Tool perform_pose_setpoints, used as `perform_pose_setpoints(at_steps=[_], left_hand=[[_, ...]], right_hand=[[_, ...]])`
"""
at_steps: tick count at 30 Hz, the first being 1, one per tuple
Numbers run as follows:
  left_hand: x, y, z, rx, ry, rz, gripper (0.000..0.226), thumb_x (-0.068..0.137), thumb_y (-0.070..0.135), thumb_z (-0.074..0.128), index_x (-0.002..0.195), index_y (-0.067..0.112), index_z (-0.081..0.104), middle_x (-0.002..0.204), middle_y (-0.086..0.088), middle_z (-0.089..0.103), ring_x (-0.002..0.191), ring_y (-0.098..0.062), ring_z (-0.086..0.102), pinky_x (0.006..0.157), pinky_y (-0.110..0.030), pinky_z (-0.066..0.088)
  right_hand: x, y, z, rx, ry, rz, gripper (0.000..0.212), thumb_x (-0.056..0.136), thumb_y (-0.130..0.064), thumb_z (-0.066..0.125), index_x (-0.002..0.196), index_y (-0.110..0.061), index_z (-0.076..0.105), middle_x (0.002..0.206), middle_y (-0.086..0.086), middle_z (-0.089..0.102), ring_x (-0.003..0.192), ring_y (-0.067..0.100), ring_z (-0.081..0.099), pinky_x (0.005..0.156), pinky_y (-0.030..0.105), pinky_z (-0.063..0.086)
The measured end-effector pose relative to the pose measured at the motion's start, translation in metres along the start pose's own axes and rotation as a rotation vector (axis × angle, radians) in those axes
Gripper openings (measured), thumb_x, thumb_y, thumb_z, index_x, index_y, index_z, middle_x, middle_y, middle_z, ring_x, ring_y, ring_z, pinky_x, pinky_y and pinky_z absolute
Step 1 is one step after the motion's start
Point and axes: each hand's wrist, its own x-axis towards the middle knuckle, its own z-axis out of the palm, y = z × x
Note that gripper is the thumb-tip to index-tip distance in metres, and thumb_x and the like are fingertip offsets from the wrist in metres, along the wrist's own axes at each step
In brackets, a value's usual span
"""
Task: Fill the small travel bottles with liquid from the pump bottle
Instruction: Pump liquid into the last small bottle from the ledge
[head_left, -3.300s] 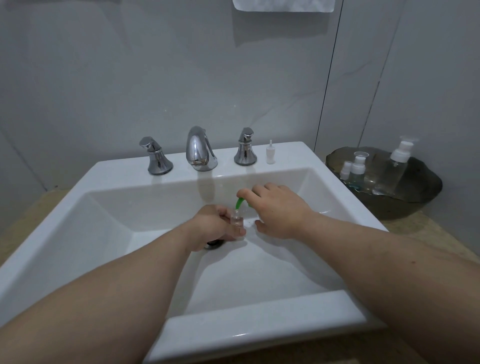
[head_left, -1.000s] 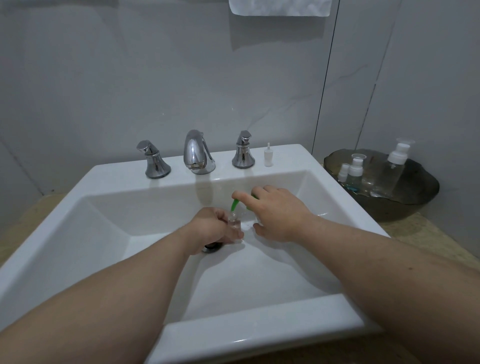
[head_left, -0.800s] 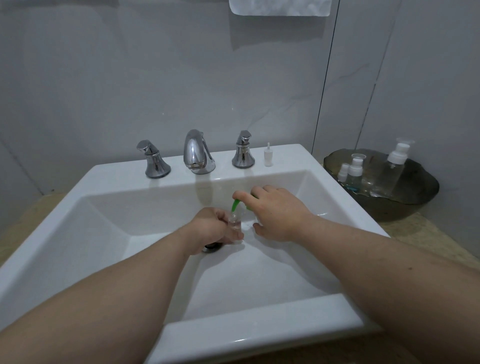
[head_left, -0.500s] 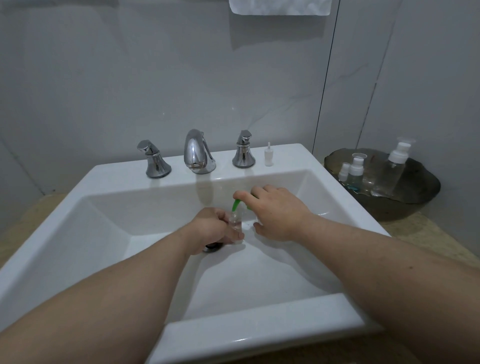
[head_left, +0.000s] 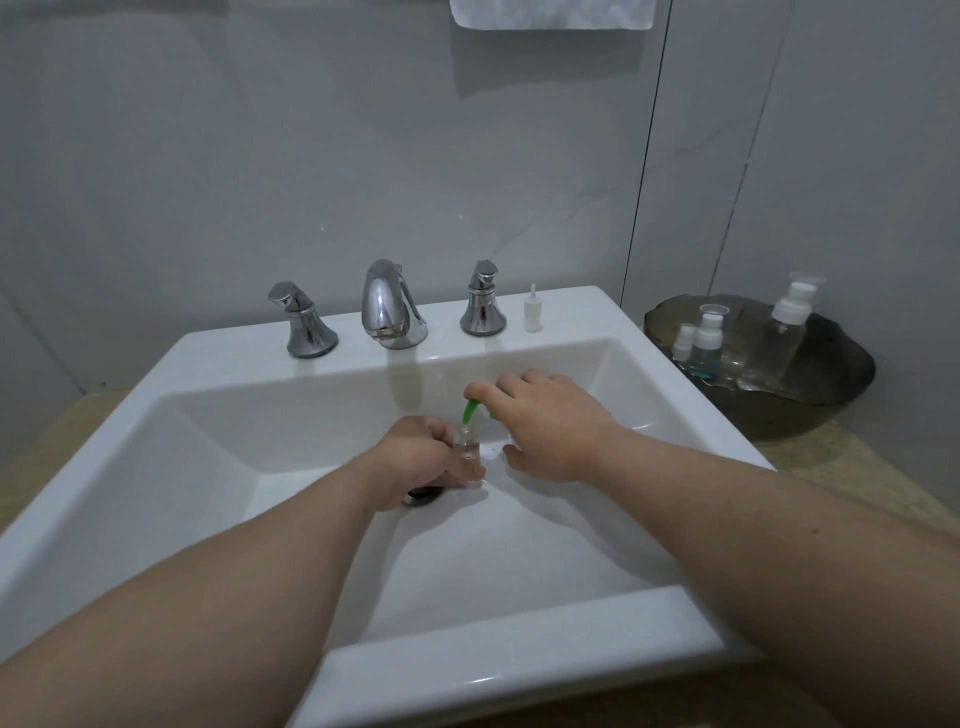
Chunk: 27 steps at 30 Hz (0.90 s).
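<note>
Green spout (head_left: 470, 410) is pinched in the person's right hand (head_left: 550, 426), fingers curled round it, tip at the mouth of a tiny clear bottle (head_left: 467, 448), which the left hand (head_left: 418, 460) grips upright in the sink (head_left: 519, 675), just over the drain (head_left: 422, 497). The pump bottle (head_left: 779, 343) sits in a dark bowl (head_left: 831, 410) at 2 o'clock; white cap (head_left: 532, 312) at 12, beside the tap handle (head_left: 483, 304).

Over the white sink (head_left: 218, 358), the left hand (head_left: 418, 460) grips a small clear bottle (head_left: 468, 448) upright near the drain (head_left: 423, 494). The right hand (head_left: 553, 426) pinches a green spout (head_left: 470, 410) at its mouth. Far right, a dark bowl (head_left: 841, 405) holds the pump bottle (head_left: 776, 348).
</note>
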Motion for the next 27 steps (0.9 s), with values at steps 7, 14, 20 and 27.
perform_pose_setpoints(at_steps=[7,14,20,27], left_hand=[[-0.001,0.0006,0.0004,0.001,0.002,-0.012,0.039,0.068,-0.017,0.082,0.102,-0.003,0.067,0.084,-0.016,0.074,0.086,-0.029,0.076,0.092,-0.045,0.06],[-0.0024,0.0024,0.0009,0.008,0.014,-0.021,0.046,0.07,-0.017,0.081,0.112,-0.015,0.063,0.091,-0.022,0.075,0.088,-0.03,0.077,0.087,-0.041,0.062],[-0.0023,0.0024,0.0015,0.004,0.01,-0.023,0.034,0.069,-0.018,0.081,0.088,0.003,0.061,0.086,-0.018,0.075,0.093,-0.035,0.076,0.094,-0.047,0.059],[-0.0017,0.0009,0.0011,0.009,-0.005,-0.008,0.032,0.069,-0.019,0.08,0.081,0.005,0.062,0.085,-0.018,0.073,0.094,-0.035,0.075,0.095,-0.048,0.059]], right_hand=[[-0.0007,0.0,-0.0015,0.004,-0.011,-0.001,0.077,0.085,-0.027,0.069,0.15,-0.03,0.029,0.124,0.001,0.054,0.109,0.03,0.054,0.087,0.042,0.046],[-0.0009,-0.0001,-0.002,0.013,-0.019,0.004,0.074,0.086,-0.027,0.069,0.149,-0.029,0.03,0.124,0.0,0.054,0.109,0.03,0.054,0.087,0.042,0.046],[-0.0007,-0.0004,-0.0017,0.017,-0.007,0.007,0.073,0.086,-0.028,0.069,0.149,-0.029,0.03,0.124,0.0,0.054,0.108,0.029,0.054,0.084,0.04,0.042],[-0.0029,0.001,-0.002,0.014,-0.011,0.0,0.082,0.087,-0.031,0.069,0.153,-0.034,0.021,0.12,0.001,0.052,0.107,0.028,0.053,0.086,0.04,0.043]])
